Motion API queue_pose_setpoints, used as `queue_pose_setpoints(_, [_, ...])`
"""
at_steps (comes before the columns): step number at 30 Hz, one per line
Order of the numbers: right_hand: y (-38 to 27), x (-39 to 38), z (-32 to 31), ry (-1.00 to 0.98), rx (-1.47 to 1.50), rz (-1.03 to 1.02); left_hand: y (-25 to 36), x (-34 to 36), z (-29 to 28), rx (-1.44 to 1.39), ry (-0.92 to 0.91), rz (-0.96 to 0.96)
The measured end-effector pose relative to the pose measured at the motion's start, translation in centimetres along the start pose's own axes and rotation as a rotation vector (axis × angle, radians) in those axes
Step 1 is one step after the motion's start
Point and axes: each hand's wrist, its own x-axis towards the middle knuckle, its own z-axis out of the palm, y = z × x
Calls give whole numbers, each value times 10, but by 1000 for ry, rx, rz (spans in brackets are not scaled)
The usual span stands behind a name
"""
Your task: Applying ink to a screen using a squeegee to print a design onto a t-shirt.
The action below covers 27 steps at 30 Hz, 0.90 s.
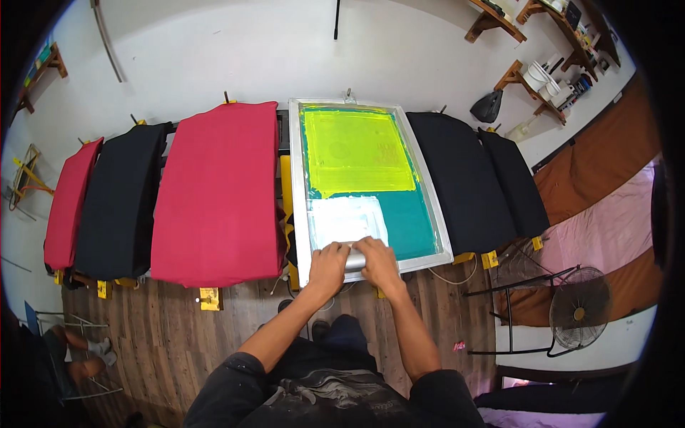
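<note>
Shirt (pixel 357 417) at 6 o'clock: black, loose, creased. Grey patch (pixel 335 389) across its front, mottled, irregular in outline; print or stain, cannot tell. Left sleeve (pixel 227 389) at 7 o'clock, right sleeve (pixel 444 399) at 5 o'clock: both black, short, wide at the hem, ending near the elbow. Left hand (pixel 330 264) and right hand (pixel 376 260) bare, forearms (pixel 415 324) likewise. Trousers (pixel 348 333), 6 o'clock: dark, bluish. Shoes (pixel 320 329), 6 to 7 o'clock: dark, partly hidden.
</note>
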Motion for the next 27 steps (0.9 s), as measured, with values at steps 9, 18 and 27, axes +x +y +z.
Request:
queue_pose_setpoints(9, [13, 6, -16, -60, 57, -21, 8, 6, 3, -108, 51, -10])
queue_pose_setpoints(18, [43, 125, -19, -313, 44, -46, -34, 110, -31, -59, -157, -165])
queue_pose_setpoints(27, [39, 70, -17, -307, 142, -123, -2, 60, -28, -72, -210, -238])
